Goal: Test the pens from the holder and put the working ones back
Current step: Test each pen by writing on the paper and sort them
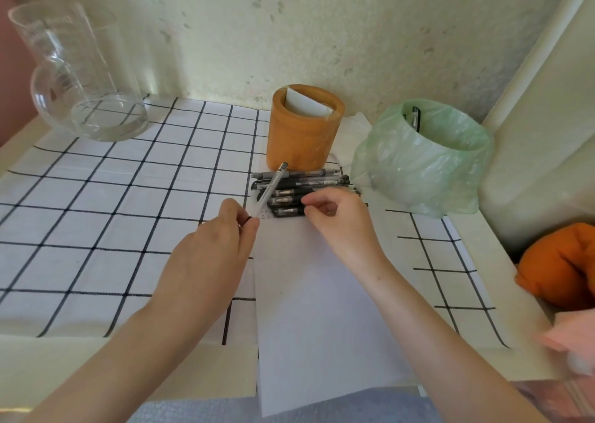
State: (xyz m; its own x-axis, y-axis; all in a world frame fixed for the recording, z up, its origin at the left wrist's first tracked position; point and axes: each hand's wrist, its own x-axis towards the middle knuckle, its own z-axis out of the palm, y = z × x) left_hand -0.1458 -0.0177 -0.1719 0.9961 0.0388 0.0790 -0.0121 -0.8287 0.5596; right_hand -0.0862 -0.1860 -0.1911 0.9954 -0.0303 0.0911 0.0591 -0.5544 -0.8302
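Just in front of the round orange-brown wooden pen holder (304, 126), I am holding a slim clear-barrelled pen with a grey cap (272, 188) in my left hand (212, 245), fingers pinched narrow around its lower end, tip at the top edge of the white sheet of paper (315, 294) where faint marks are showing. The pen is tilting up and away toward the holder. My right hand (338, 223) is resting beside it with fingers curled loosely; I cannot tell whether it is gripping anything or only touching the heap. That heap of black and grey pens (302, 187) is lying in a row, touching the foot of the holder and the top of the paper.

These pens are looking light, stiff and smooth, likely to roll or slip, so I am judging the best hold to be low on the barrel, near the tip, for writing. Inside the holder only a white card is showing.

Right of the holder, a small bin lined with a pale green plastic bag (425, 165) is holding at least one dark pen. Far left of the holder, a clear glass jug (80, 78) is standing on the white cloth with black grid lines (112, 213) covering the worktop, against a pale wall.
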